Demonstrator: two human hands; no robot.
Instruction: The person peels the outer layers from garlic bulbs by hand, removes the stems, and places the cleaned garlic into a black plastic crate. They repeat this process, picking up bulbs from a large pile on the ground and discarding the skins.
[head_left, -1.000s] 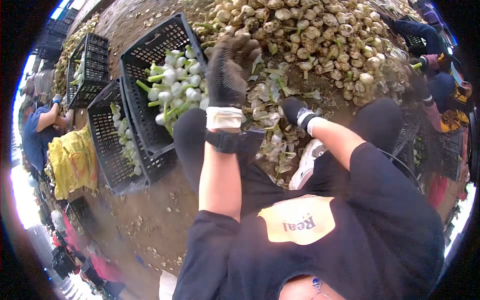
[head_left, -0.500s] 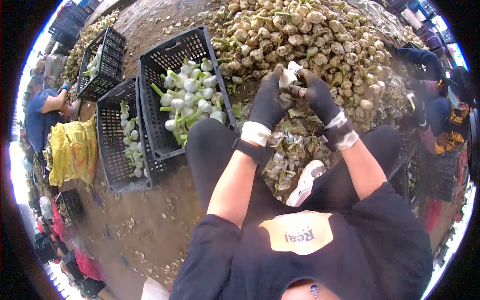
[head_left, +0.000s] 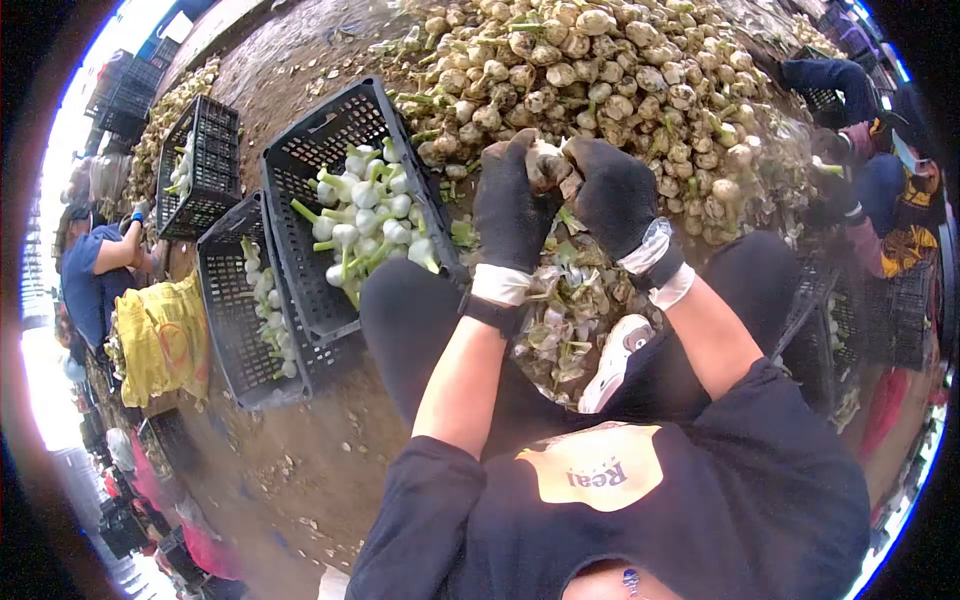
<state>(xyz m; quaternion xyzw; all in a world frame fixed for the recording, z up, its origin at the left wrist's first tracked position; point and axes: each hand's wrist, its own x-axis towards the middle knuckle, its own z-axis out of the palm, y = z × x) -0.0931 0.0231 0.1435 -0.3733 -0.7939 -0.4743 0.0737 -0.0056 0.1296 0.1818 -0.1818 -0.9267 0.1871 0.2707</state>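
A garlic bulb (head_left: 545, 165), brownish and partly peeled, is pinched between my two gloved hands in front of the big heap. My left hand (head_left: 512, 205) grips it from the left, fingers closed. From the right, the thumb and curled fingers of my right hand (head_left: 608, 195) press on the same bulb. Black gloves hide much of the bulb. Below the hands, between my legs, lies a pile of peeled garlic skins (head_left: 570, 300). Clean white bulbs with short green stems (head_left: 370, 210) fill part of a black crate (head_left: 290, 165) to the left of my knee.
Beyond my hands spreads a heap of unpeeled garlic (head_left: 620, 75). A second black crate (head_left: 225, 300) with a few bulbs stands left of the first, near a yellow sack (head_left: 160, 340). Co-workers sit at the far left (head_left: 95, 265) and at the right (head_left: 880, 190).
The bulb now shows a browner side, and my right hand has curled more tightly against it. My view has shifted slightly, so the crates and heap sit differently in it.
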